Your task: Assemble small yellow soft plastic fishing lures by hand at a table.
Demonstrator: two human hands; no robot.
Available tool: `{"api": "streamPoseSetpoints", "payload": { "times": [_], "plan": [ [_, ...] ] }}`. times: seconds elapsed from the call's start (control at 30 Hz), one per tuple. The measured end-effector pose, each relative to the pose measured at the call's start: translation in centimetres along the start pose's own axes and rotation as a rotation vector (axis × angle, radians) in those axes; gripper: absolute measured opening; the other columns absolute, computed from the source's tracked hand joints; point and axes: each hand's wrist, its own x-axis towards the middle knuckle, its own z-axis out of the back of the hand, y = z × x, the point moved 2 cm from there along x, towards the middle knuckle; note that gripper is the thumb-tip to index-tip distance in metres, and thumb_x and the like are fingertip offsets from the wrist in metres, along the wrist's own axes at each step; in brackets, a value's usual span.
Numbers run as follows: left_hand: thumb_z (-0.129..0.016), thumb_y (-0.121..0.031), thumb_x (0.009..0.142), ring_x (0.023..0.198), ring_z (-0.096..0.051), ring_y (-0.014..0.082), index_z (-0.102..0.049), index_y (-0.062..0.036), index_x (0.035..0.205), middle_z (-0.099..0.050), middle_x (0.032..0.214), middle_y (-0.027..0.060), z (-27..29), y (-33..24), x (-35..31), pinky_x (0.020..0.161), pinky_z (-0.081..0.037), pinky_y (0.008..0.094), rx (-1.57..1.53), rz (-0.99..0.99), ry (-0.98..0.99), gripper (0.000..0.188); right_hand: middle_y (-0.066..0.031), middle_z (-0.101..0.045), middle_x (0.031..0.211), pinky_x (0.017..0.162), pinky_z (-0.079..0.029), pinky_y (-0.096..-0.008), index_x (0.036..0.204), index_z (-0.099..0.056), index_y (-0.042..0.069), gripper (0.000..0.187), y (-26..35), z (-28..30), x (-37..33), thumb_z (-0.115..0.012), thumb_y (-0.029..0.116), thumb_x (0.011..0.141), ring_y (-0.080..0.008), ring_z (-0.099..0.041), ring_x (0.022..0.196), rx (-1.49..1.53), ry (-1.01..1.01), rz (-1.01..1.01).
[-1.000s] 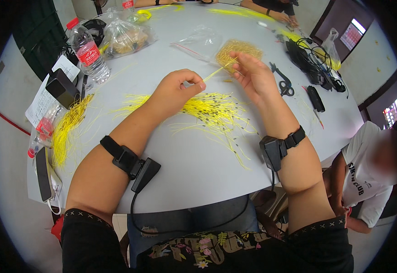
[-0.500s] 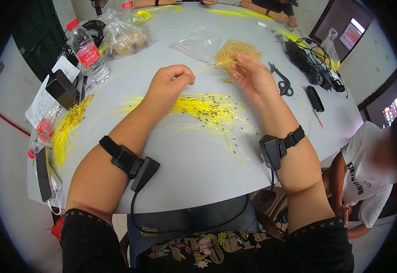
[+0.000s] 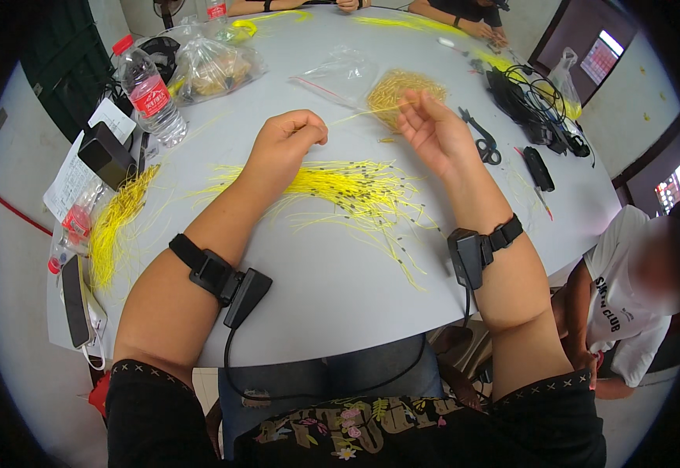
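A thin yellow string [image 3: 355, 116] runs between my two hands above the table. My left hand [image 3: 291, 139] is closed, thumb pressed against the curled fingers, with one end of the string in it. My right hand [image 3: 436, 131] pinches the other end between thumb and forefinger; its remaining fingers are loosely curled. Whatever small piece may sit in that pinch is too small to make out. Just beyond the right hand lies a heap of small gold-coloured pieces [image 3: 396, 84]. Below the hands a bundle of yellow strings with small dark bits [image 3: 355, 186] spreads across the table.
Black scissors [image 3: 484, 140] and a black-handled tool [image 3: 539, 169] lie at right, near tangled black cables [image 3: 531, 105]. A clear plastic bag [image 3: 344, 74] is beyond. At left stand a water bottle [image 3: 149, 93], a black box [image 3: 107, 154] and another yellow bundle [image 3: 117, 222]. Other people sit around.
Both hands have shifted slightly: the left a little left and down, the right a little outward with its palm turned up more. The string stays stretched between them.
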Motion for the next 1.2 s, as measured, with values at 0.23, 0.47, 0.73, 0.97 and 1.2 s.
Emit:
{"api": "streamPoseSetpoints", "payload": {
  "times": [0.23,0.47,0.73,0.97,1.2],
  "plan": [
    [-0.061,-0.018,0.088,0.08,-0.054,0.0088,-0.065,-0.0024,0.092,-0.064,0.086,0.0018,-0.4,0.2,0.0,0.071,-0.04,0.0222,0.018,0.032,0.012,0.017,-0.0117,-0.054,0.108,0.087,-0.048,-0.0383,0.105,-0.049,0.003,0.018,-0.3,0.5,0.4,-0.051,0.017,0.095,-0.024,-0.054,0.099,0.043,0.171,-0.012],
    [-0.064,-0.014,0.085,0.081,-0.057,0.0102,-0.069,0.0001,0.098,-0.066,0.085,0.0051,-0.7,-0.4,-0.1,0.073,-0.043,0.0233,-0.025,0.017,0.01,0.02,-0.0129,-0.059,0.106,0.089,-0.047,-0.0405,0.116,-0.052,0.004,0.025,-0.5,-1.5,-1.0,-0.048,0.018,0.096,-0.0266,-0.057,0.1,0.09,0.162,-0.118],
    [-0.061,-0.017,0.087,0.078,-0.056,0.0093,-0.067,0.0019,0.098,-0.062,0.081,0.0031,-0.8,-0.7,-0.3,0.069,-0.043,0.0203,-0.204,0.202,0.2,0.023,-0.0111,-0.064,0.101,0.081,-0.051,-0.0276,0.121,-0.057,0.0,0.032,-0.8,-3.3,-2.4,-0.058,0.005,0.089,-0.0163,-0.063,0.09,-0.739,0.434,0.09],
    [-0.064,-0.019,0.087,0.072,-0.055,0.0069,-0.068,-0.0008,0.094,-0.066,0.082,0.0024,-1.1,-0.3,-0.3,0.065,-0.042,0.0199,-0.177,0.215,0.204,0.02,-0.0069,-0.065,0.091,0.078,-0.049,-0.0245,0.103,-0.069,0.001,0.021,-1.3,-3.9,-2.8,-0.068,0.004,0.082,-0.0137,-0.061,0.087,-0.851,0.58,0.292],
    [-0.065,-0.016,0.087,0.078,-0.057,0.007,-0.064,-0.0012,0.1,-0.063,0.085,0.0018,-1.2,-0.3,-0.2,0.073,-0.045,0.0202,-0.154,0.201,0.168,0.02,-0.0071,-0.065,0.093,0.075,-0.048,-0.0244,0.098,-0.07,0.0,0.017,-1.8,-3.4,-2.3,-0.069,0.005,0.081,-0.0134,-0.06,0.083,-0.901,0.503,0.306]
  ]
}}
